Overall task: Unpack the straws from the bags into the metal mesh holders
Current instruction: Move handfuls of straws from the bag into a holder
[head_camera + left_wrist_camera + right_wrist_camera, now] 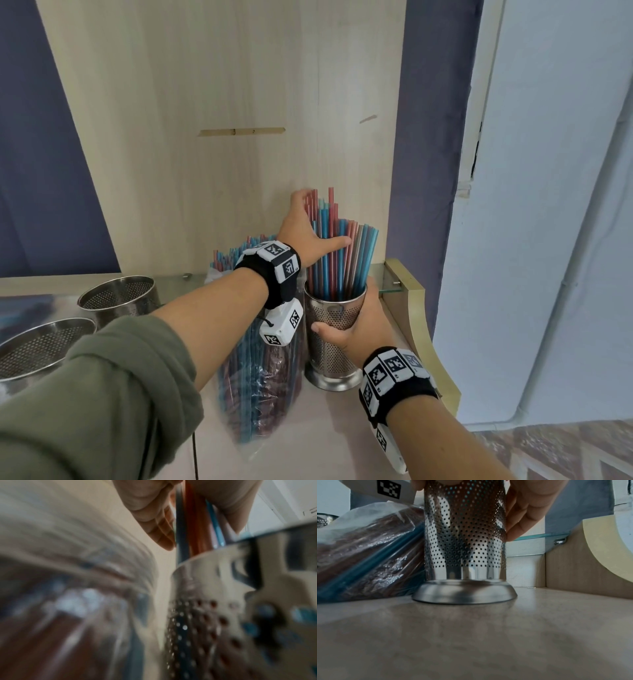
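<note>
A perforated metal holder (329, 349) stands upright on the counter, its base flat in the right wrist view (464, 534). Red and blue straws (342, 253) stand in it at uneven heights. My right hand (352, 332) grips the holder's wall, with its fingers (522, 513) round the far side. My left hand (308, 229) wraps the straw bundle above the rim, thumb across the front and fingers (159, 524) behind the straws (197, 527). A clear plastic bag of straws (263, 359) leans against the holder's left side (368, 554).
Two empty perforated holders (120, 298) (41, 346) stand at the left. A wooden back panel (222, 137) rises right behind the straws. A glass shelf edge (539, 536) and a curved wooden side piece (421, 325) lie close on the right.
</note>
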The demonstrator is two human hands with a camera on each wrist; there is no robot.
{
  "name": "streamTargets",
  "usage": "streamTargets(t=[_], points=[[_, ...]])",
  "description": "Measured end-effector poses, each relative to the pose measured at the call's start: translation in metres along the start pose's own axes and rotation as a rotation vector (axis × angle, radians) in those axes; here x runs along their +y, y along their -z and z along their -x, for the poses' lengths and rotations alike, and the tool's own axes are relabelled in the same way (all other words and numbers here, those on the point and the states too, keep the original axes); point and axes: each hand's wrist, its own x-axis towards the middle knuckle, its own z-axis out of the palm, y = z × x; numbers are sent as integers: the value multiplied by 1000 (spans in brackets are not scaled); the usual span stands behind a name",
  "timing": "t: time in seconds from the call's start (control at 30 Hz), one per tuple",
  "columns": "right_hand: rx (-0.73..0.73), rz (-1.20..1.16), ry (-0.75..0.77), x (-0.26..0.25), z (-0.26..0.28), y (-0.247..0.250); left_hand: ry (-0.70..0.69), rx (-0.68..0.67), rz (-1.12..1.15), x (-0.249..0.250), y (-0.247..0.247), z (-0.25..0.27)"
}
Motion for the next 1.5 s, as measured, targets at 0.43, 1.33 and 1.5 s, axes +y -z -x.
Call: streamTargets(t=[0.43, 1.33, 1.5], points=[[3, -20, 6, 1, 1, 0, -182, -45, -206, -8, 11, -10], [45, 43, -39, -6, 2, 6, 382, -80, -697, -89, 83, 114], [106, 150, -122, -2, 0, 7, 437, -139, -661, -115, 77, 125]])
